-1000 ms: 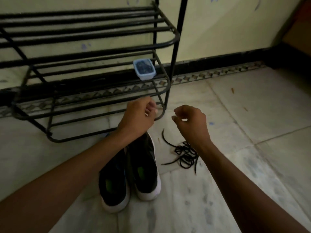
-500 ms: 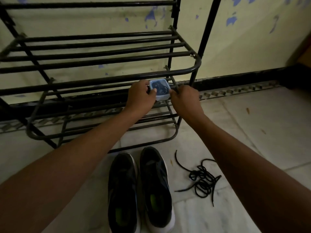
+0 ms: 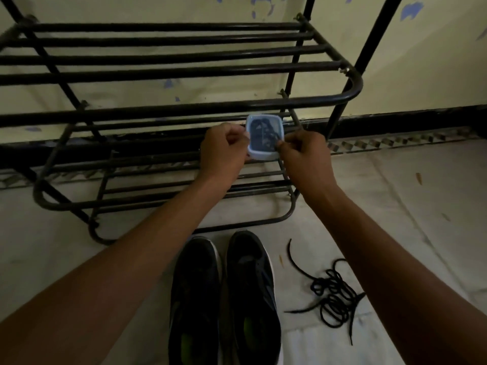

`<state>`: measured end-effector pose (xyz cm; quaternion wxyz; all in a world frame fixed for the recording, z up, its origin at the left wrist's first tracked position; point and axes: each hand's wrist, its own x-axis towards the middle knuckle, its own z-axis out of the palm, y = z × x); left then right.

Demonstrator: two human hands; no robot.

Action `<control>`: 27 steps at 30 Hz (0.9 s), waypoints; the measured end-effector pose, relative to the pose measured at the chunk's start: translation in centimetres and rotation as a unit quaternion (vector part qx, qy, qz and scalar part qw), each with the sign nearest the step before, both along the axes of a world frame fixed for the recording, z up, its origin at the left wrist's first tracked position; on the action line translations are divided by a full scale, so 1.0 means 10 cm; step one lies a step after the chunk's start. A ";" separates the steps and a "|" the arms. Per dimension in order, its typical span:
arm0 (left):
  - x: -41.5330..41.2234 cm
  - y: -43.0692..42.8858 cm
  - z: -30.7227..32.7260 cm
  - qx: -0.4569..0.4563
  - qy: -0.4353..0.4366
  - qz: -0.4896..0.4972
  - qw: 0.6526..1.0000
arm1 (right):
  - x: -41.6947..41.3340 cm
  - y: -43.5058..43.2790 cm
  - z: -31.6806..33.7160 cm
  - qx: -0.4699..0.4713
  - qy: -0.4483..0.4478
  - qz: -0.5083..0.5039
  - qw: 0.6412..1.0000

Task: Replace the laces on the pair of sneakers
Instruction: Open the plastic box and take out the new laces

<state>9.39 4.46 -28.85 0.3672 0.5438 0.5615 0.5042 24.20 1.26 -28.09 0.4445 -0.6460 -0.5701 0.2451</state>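
A small light-blue plastic box point(image 3: 263, 139) with dark laces inside is held in front of the black metal shoe rack point(image 3: 168, 106). My left hand point(image 3: 224, 151) grips its left edge and my right hand point(image 3: 305, 152) pinches its right edge, fingers curled. Two black sneakers point(image 3: 224, 299) with white soles and green insoles stand side by side on the floor below my arms, without laces. A tangle of black laces point(image 3: 332, 296) lies on the floor just right of the sneakers.
The rack stands against a pale wall point(image 3: 421, 61) with flaking blue paint and a black skirting. The floor is light stone tile point(image 3: 408, 193) with a patterned border strip along the wall.
My hands rose from above the sneakers to the box on the rack's lower shelf and took hold of it. The box now looks tilted toward me. The view moved closer to the rack.
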 end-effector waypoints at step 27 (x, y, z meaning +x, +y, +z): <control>-1.36 -2.11 0.01 -0.210 -0.417 -0.031 0.884 | -1.17 -1.38 0.06 -0.070 -0.101 0.244 0.962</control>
